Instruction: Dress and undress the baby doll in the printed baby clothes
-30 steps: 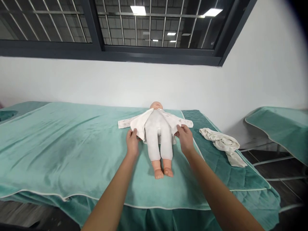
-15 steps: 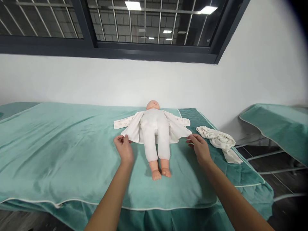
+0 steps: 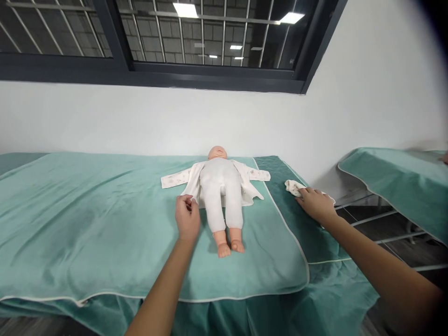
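A baby doll (image 3: 222,182) with a white cloth body lies on its back, feet toward me. Beneath it a white baby jacket (image 3: 249,189) is spread open, its patterned sleeves stretched out to both sides. My left hand (image 3: 188,218) is at the jacket's lower left corner with fingers curled; whether cloth is pinched in them is hidden. Over on the right, my right hand (image 3: 318,205) is closed over a crumpled white patterned baby garment (image 3: 293,187), covering most of it.
A light green sheet (image 3: 105,224) covers the bed, with a darker green quilted cover (image 3: 294,224) along its right side. Behind stands a white wall (image 3: 157,116) under a barred window. Another green-covered bed (image 3: 395,186) with metal bars is at the right.
My right hand has let go of the jacket's right flap and moved right onto the crumpled garment. The flap has dropped beside the doll. My left hand stays near the left corner, fingers more curled.
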Demonstrator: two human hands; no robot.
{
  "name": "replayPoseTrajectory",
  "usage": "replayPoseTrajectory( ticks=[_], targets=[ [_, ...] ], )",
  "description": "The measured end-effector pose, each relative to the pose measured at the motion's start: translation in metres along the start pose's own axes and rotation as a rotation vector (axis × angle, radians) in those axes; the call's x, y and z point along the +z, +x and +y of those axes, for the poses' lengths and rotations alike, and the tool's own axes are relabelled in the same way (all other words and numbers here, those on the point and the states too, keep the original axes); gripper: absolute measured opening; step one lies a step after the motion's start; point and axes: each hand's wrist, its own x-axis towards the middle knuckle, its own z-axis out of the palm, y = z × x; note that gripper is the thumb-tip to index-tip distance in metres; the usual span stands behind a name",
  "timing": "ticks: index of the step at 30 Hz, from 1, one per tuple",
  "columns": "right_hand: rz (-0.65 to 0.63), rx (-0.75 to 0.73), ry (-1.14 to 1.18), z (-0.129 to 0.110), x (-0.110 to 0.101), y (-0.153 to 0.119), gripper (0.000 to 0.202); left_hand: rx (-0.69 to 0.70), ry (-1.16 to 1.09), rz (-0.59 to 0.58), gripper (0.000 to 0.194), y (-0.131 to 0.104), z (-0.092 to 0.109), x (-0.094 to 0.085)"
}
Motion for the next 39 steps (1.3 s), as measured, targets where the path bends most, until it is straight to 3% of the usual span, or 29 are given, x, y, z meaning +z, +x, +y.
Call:
replayPoseTrajectory(
  ticks=[4, 7, 11, 14, 18, 23, 26, 29, 32, 33, 34, 36, 39],
  targets=[
    [-0.039, 0.03, 0.036, -0.003, -0.02, 0.007, 0.037, 0.186, 0.006, -0.148, 0.008, -0.008, 0.007, -0.008],
    [-0.047, 0.081, 0.174, -0.008, -0.044, 0.01, 0.044, 0.375, -0.01, -0.301, 0.013, -0.028, 0.017, -0.024],
    [0.081, 0.093, 0.52, -0.021, -0.077, 0.001, 0.039, 0.565, 0.026, -0.532, 0.027, -0.06, 0.038, -0.039],
    [0.113, 0.082, 0.817, -0.039, -0.1, -0.011, 0.042, 0.685, 0.123, -0.692, 0.037, -0.075, 0.052, -0.036],
    [0.009, -0.006, 1.2, -0.069, -0.131, -0.028, 0.036, 0.815, 0.292, -0.794, 0.022, -0.075, 0.055, -0.027],
    [-0.151, -0.111, 1.456, -0.096, -0.165, -0.05, 0.029, 0.907, 0.335, -0.827, 0.018, -0.064, 0.048, -0.026],
    [-0.264, -0.239, 1.45, -0.105, -0.182, -0.063, 0.023, 0.834, 0.268, -0.831, 0.016, -0.062, 0.049, -0.028],
    [-0.277, -0.42, 1.306, -0.111, -0.198, -0.073, 0.023, 0.569, 0.073, -0.794, 0.017, -0.057, 0.057, -0.034],
    [-0.229, -0.536, 1.191, -0.118, -0.212, -0.081, 0.027, 0.194, -0.155, -0.556, 0.024, -0.04, 0.079, -0.045],
    [-0.204, -0.552, 1.164, -0.121, -0.216, -0.083, 0.029, 0.13, -0.213, -0.495, 0.026, -0.032, 0.09, -0.05],
    [-0.176, -0.561, 1.141, -0.124, -0.22, -0.085, 0.031, 0.127, -0.259, -0.48, 0.028, -0.024, 0.101, -0.055],
    [-0.11, -0.585, 1.114, -0.13, -0.23, -0.087, 0.038, 0.253, -0.26, -0.522, 0.034, -0.01, 0.127, -0.063],
    [-0.029, -0.661, 1.159, -0.139, -0.249, -0.088, 0.046, 0.519, -0.005, -0.512, 0.042, 0.007, 0.161, -0.069]
  ],
)
